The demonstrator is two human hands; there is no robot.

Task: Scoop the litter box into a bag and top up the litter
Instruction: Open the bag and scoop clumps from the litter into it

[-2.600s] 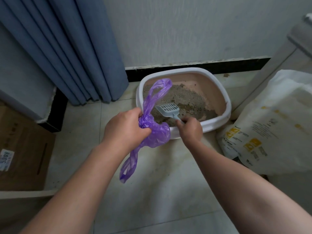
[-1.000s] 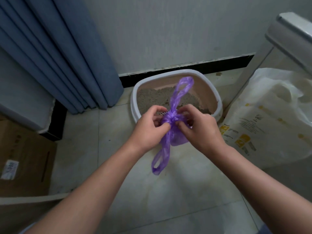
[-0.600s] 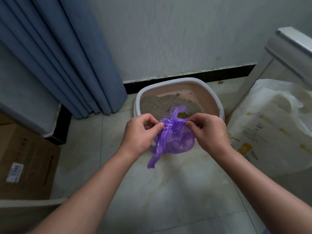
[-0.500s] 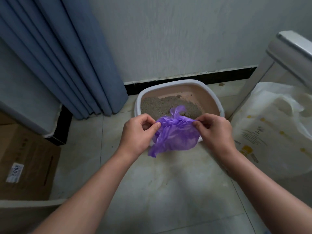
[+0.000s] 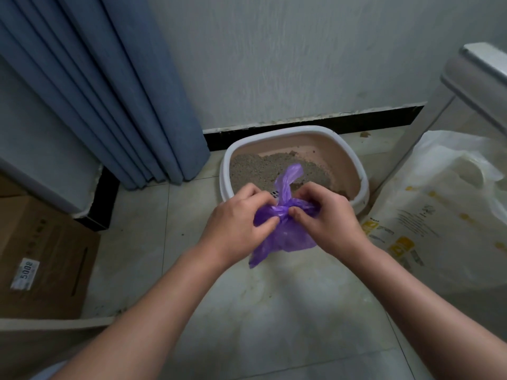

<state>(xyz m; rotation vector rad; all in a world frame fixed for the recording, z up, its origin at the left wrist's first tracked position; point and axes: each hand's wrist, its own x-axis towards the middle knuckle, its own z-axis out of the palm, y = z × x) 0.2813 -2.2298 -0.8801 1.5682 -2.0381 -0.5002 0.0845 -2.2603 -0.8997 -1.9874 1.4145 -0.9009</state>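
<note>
Both hands meet over the floor in front of the litter box: the left hand and the right hand each pinch the gathered neck of the purple bag, fingers curled into the plastic, with one loose handle of the bag sticking up between them. From the head view the bag hangs in the air, its bulging bottom clear of the tiles, just nearer than the box's white rim. Grey litter lies low inside, heaped toward the left. My reading is that the scooping is done and the bag is being knotted (the twist at the neck looks only half tied). Next the knot needs pulling tight, the bag set aside, then the white litter sack at the right lifted to pour. A sliver of the scoop shows behind the left fingers.
</note>
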